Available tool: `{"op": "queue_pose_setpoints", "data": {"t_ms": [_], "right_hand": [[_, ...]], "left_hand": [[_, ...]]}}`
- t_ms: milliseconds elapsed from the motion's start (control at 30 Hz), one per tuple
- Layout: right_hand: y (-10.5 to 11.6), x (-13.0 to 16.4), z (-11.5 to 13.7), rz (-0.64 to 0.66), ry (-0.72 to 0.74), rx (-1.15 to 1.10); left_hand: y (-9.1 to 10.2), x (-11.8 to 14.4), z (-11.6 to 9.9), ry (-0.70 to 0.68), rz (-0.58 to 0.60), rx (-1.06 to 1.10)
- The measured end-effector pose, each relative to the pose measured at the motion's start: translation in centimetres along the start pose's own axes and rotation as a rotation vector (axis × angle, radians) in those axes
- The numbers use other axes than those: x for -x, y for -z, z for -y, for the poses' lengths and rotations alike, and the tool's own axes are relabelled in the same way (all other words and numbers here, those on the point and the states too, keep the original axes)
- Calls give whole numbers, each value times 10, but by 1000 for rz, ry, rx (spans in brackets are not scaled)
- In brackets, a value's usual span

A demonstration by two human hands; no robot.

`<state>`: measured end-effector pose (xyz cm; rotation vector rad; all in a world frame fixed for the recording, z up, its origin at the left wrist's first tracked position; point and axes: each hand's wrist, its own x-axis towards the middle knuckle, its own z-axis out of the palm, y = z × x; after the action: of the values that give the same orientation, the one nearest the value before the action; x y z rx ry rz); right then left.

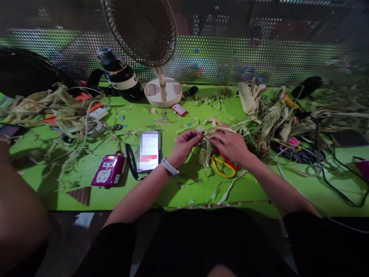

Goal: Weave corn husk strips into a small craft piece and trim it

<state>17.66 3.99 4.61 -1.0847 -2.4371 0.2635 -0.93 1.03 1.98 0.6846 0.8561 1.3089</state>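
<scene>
My left hand (pixel 186 145), with a pale watch band on its wrist, pinches a dry corn husk strip (pixel 205 156) between thumb and fingers. From the other side my right hand (pixel 230 144) has its fingers closed on the same husk, close to the left fingertips. Part of the husk hangs down below the hands; its exact fold is hidden by the fingers. Just beneath them, scissors with yellow and red handles (pixel 227 175) lie on the green table (pixel 178 196), their blades partly covered. A phone (pixel 148 152) with a lit screen lies left of my left wrist.
A desk fan (pixel 163 92) and a black bottle (pixel 123 79) stand at the back. Piles of corn husks (pixel 272 119) spread at right, more husks (pixel 60 100) at left. A purple power socket (pixel 108 171) sits left; a white cable (pixel 300 200) runs right. Another person's limb (pixel 20 192) intrudes at left.
</scene>
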Motion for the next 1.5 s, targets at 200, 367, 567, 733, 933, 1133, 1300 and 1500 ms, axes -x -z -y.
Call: {"op": "queue_pose_setpoints", "data": {"t_ms": [200,367,567,733,933,1133,1300,1500], "right_hand": [[32,1,1,91,13,-83],[43,2,7,209,-212,-404],[38,3,16,79,98,-174],[16,-4,6,9,289,-156],[-1,-4,-1,-13,6,-129],[1,-3,-2,-87,-101,-303],[3,-6,-5,-81,-117,-396],[3,-8,-8,-88,-147,-469]], "left_hand": [[1,0,-1,53,23,-38],[2,-1,0,82,15,-8],[3,1,7,-14,112,-256],[-1,8,11,-65,348,-498],[-5,12,9,-139,345,-505],[-9,14,3,-175,310,-454],[-9,17,-2,-143,370,-408],[-6,19,0,-223,316,-500]]}}
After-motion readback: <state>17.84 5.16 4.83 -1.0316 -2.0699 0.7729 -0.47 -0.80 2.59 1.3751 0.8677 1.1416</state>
